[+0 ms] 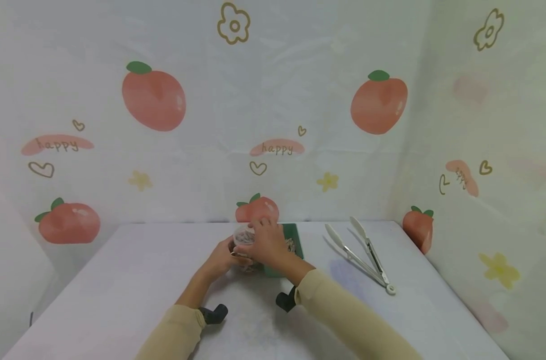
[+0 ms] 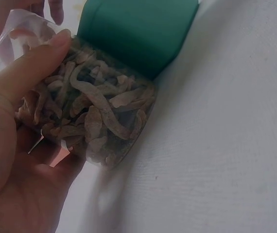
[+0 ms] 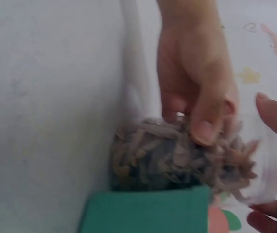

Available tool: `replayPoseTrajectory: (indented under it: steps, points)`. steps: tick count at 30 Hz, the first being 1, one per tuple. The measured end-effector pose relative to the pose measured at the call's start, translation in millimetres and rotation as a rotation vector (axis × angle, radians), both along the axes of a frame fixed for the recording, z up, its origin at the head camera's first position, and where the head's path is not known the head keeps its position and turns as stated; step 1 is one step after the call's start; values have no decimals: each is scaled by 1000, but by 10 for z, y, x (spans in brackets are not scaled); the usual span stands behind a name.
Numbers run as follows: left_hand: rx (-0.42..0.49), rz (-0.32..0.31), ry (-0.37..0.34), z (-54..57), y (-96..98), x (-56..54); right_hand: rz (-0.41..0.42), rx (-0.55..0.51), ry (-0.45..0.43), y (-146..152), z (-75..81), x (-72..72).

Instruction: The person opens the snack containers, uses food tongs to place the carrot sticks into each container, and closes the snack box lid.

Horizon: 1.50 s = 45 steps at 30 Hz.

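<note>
A clear plastic jar point(image 2: 99, 107) of brownish dried strips stands on the table beside a green bin point(image 1: 273, 271). My left hand point(image 1: 221, 260) grips the jar's side, the thumb lying across its wall in the left wrist view. Over the jar's top is my right hand point(image 1: 270, 243), thumb and fingers spread around what looks like a clear lid point(image 3: 273, 170). Only parts of the right fingers show in the right wrist view, so whether the lid sits loose or fixed cannot be told. More dried pieces point(image 1: 291, 245) lie in the bin, partly hidden by the right hand.
Silver tongs point(image 1: 376, 257) with pale tips lie spread on the white table point(image 1: 120, 290), right of the bin. Behind the table hangs a white cloth point(image 1: 201, 175) printed with fruit and flowers. Another cloth side rises at the right edge.
</note>
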<state>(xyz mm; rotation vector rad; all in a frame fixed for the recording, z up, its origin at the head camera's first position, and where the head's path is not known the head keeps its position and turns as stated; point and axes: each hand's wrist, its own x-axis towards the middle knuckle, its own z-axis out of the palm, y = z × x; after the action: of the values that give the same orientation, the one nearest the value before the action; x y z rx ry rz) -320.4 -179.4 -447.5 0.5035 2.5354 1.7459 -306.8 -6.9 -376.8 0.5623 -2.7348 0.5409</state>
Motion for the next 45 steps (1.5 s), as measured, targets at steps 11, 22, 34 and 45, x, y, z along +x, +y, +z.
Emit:
replayPoseTrajectory:
  steps: [11,22,34,45]
  points:
    - [-1,-15,-7,21,-3,-12,471,-63,-328,310,199,-228]
    - [-17,-10,-22,40,17,8,493,-24,-307,374,199,-249]
    - [17,-22,-25,34,15,20,243,-38,50,205,-27,-150]
    - [-20,-3,-47,43,33,10,155,87,60,123,12,-31]
